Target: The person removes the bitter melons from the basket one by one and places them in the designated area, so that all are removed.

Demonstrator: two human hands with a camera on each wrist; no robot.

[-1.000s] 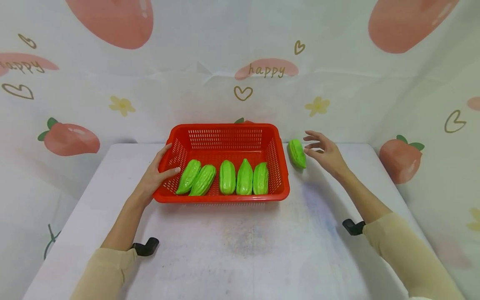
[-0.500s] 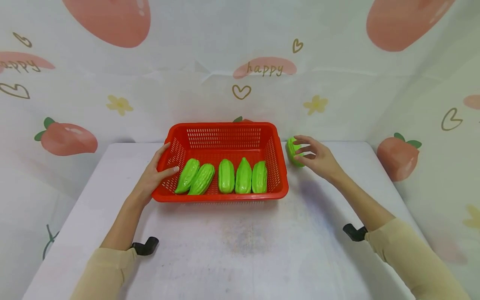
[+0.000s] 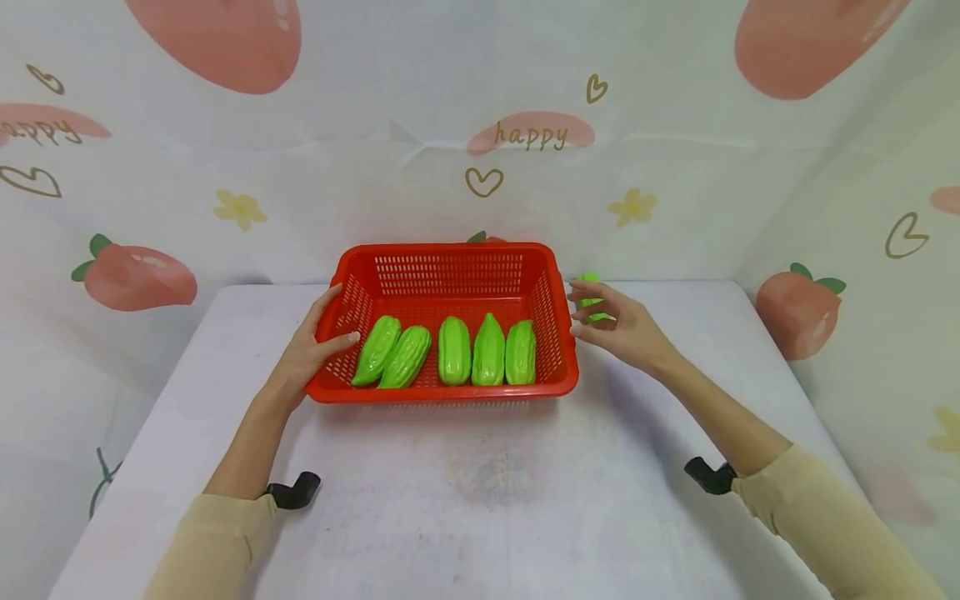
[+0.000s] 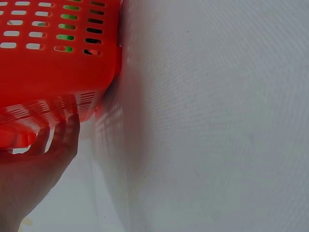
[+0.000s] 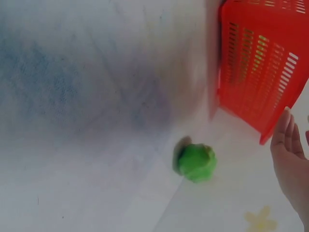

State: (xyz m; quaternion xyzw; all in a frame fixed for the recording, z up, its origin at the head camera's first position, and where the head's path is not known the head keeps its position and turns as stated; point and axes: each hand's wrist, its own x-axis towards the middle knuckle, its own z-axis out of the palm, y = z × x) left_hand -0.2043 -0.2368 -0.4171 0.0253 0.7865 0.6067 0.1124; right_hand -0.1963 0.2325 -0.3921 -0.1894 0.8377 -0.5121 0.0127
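Observation:
A red plastic basket with slotted walls stands on the white table, several green bitter melons lying in its front half. My left hand grips the basket's left side, the thumb over the rim and the fingers against the outer wall. By the right rim is my right hand, its fingers loosely bent and holding nothing. Whether those fingertips touch the rim, I cannot tell. Another bitter melon lies on the table right of the basket; in the head view the right hand partly hides it.
The white tabletop extends in front of the basket and to both sides. A printed cloth backdrop rises right behind the table's back edge. Black wrist-worn pieces stick out near both sleeves.
My right hand has moved left, from beside the loose bitter melon, past it, to the basket's right rim. The left hand, the basket and the melons have kept their places.

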